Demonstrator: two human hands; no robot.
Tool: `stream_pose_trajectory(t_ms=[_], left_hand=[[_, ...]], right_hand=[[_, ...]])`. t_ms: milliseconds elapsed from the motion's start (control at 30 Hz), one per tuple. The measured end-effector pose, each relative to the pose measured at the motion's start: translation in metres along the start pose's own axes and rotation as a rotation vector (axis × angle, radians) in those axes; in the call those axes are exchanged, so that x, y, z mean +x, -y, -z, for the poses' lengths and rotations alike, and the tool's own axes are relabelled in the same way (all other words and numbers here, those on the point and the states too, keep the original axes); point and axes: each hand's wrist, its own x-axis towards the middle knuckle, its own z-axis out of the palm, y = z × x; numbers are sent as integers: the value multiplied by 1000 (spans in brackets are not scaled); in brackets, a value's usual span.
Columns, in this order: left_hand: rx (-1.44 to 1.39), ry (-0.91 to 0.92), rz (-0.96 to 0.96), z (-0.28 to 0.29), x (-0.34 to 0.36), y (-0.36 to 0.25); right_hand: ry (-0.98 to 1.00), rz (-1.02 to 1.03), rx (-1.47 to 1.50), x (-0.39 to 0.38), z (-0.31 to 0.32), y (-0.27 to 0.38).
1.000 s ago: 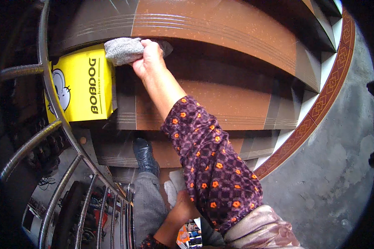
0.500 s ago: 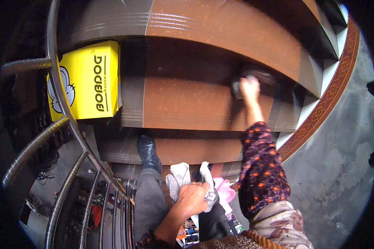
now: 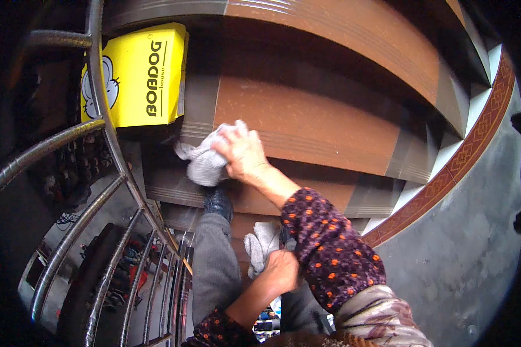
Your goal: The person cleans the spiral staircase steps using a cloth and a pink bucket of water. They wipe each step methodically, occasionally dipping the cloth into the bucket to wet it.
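Note:
A crumpled light grey cloth [image 3: 207,163] hangs from my right hand [image 3: 244,151], whose fingers press into its top. Cloth and hand are over the front edge of a brown stair step [image 3: 307,124], toward its left end, just above my dark shoe [image 3: 217,202]. Whether the cloth touches the edge I cannot tell. Close to my legs, my left hand [image 3: 281,270] is closed in a fist around a second grey cloth [image 3: 261,243], which sticks up beyond the knuckles. Part of this cloth is hidden behind the fist.
On the step at the left stands a yellow box [image 3: 130,81] with a cartoon print, right behind a metal railing [image 3: 113,139]. More steps rise beyond. A patterned red-brown border [image 3: 454,165] and a grey wall [image 3: 446,248] run along the right. Cluttered things show below, through the railing.
My right hand has swept from the right side of the step to its left front edge, carrying the cloth. My left hand keeps its cloth near my legs. The whole view has shifted slightly.

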Motion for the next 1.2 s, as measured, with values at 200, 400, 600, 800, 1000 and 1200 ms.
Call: stream_pose_trajectory(t_ms=[200, 400, 600, 800, 1000, 1200], left_hand=[[60, 119, 44, 9, -1, -8], [-682, -46, 41, 21, -12, -2], [111, 37, 56, 22, -4, 4], [198, 127, 63, 5, -1, -4], [230, 235, 65, -5, 14, -19], [298, 227, 231, -4, 43, -36]], right_hand=[[-365, -102, -115, 81, 49, -45], [-32, -119, -213, 67, -15, -1], [-368, -178, -67, -87, -43, -84], [-411, -1280, -13, -275, 47, -236], [-298, -1224, -361, -253, 25, -193], [-669, -596, -111, -203, -8, -148]])
